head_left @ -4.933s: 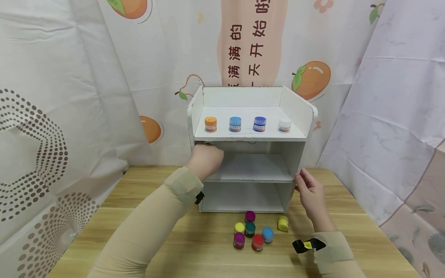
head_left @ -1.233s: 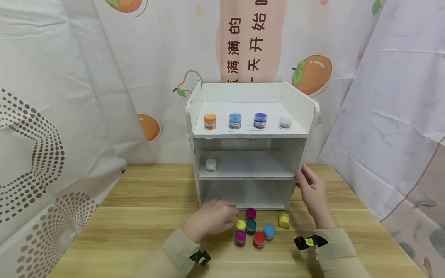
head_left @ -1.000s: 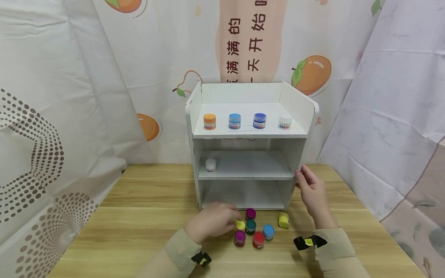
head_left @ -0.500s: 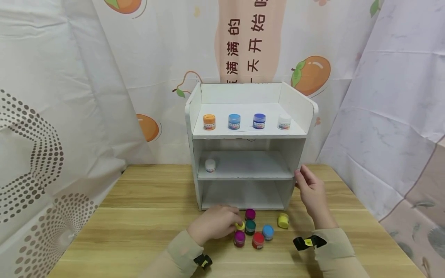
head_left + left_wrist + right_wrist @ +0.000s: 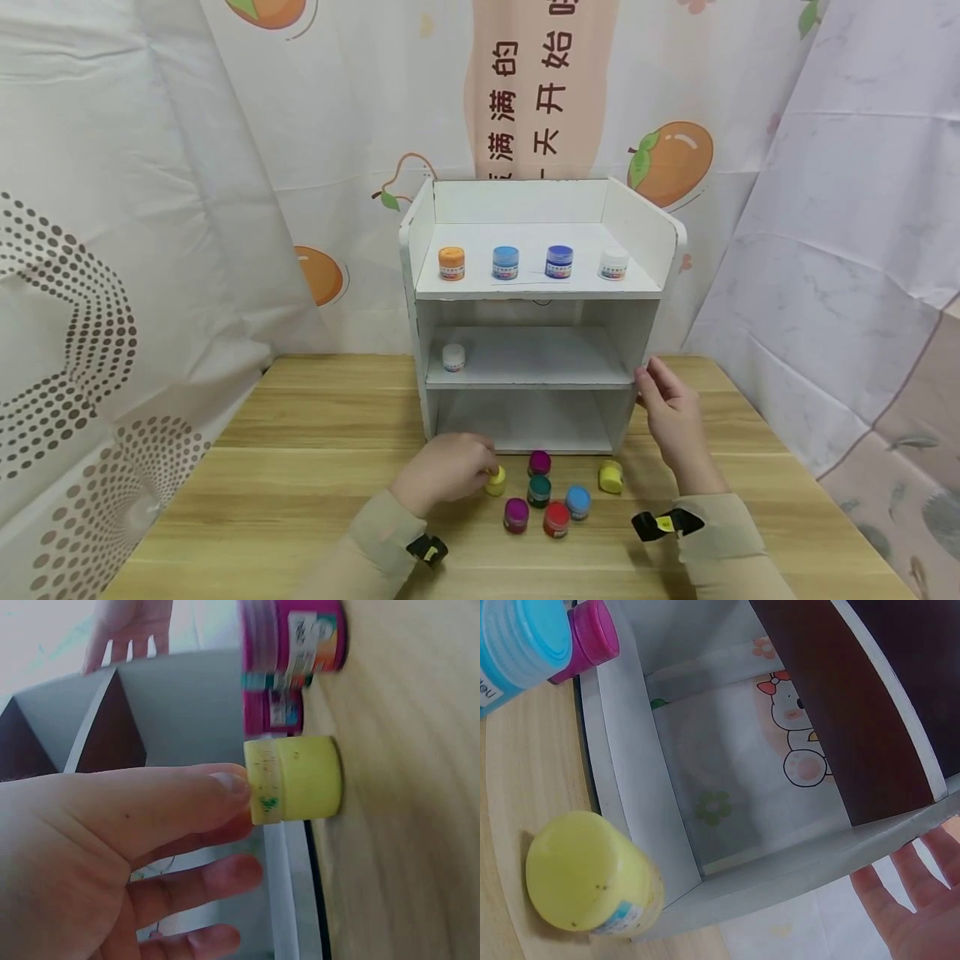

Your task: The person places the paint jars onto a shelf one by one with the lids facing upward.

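Observation:
My left hand (image 5: 448, 471) is at the front left of the white shelf unit (image 5: 525, 293). Its thumb and index finger pinch the lid of a small yellow paint jar (image 5: 296, 780), close to the tabletop, while the other fingers stay spread apart. My right hand (image 5: 671, 421) touches the right side panel of the unit, fingers fairly straight along its outer face. Right of the pinched jar stand paint jars: magenta (image 5: 539, 463), dark green (image 5: 538, 491), purple (image 5: 516, 515), red (image 5: 557, 518) and light blue (image 5: 577, 502). Another yellow jar (image 5: 611, 477) lies tipped over near the unit's right foot.
On the top shelf stand orange (image 5: 452, 264), light blue (image 5: 506, 263), dark blue (image 5: 558, 262) and white (image 5: 612, 264) jars in a row. A white jar (image 5: 453, 357) sits at the left of the middle shelf. Printed curtains (image 5: 360, 100) hang behind the wooden table (image 5: 330, 417).
A white jar has appeared on the middle shelf where my left hand was earlier. That hand came down, pinched the yellow jar and shifted it left from the cluster. My right hand stayed put.

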A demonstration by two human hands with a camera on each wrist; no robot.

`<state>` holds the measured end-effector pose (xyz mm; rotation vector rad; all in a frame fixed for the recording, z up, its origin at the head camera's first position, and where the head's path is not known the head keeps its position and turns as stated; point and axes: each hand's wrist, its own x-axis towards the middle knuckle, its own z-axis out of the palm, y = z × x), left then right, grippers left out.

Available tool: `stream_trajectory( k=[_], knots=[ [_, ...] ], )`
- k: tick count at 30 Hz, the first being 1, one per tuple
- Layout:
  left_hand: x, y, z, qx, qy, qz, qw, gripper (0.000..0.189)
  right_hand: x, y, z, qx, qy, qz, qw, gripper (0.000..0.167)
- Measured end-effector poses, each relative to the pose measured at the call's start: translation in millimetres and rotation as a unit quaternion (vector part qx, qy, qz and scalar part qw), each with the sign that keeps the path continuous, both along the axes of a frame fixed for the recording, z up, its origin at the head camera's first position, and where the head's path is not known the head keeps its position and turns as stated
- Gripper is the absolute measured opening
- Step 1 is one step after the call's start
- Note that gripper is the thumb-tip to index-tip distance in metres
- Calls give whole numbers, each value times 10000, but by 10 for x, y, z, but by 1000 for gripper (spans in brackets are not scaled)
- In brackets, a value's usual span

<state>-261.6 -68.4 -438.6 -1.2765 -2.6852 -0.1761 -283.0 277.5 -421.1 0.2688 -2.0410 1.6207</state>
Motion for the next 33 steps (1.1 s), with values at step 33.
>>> stream_trajectory(
  k=[33],
  knots=[
    [-40,-97,-28,51,-730,438,9964,44,14,-4,19,-75,18,96,9999,47]
  ],
)
